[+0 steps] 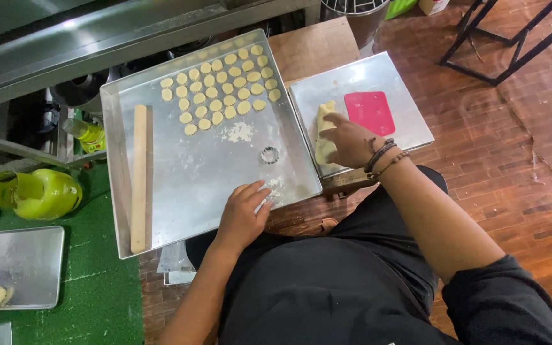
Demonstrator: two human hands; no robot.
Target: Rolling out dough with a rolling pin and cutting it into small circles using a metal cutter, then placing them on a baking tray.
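Sitting off to the left is a wooden rolling pin point(139, 179) on the big floured tray point(161, 96), with rows of small dough rounds point(222, 89) and a round cutter point(269, 154) further along. The left hand point(243, 214) is resting flat, fingers loose, on the tray's near edge. The right hand point(351, 140) is reaching over the smaller tray point(410, 121), fingers loosely spread on the dough slab point(322, 131) beside a pink scraper point(370, 110).

Green jug point(35, 191) and small tray point(20, 255) on green mat point(107, 294) — brick floor point(512, 160).
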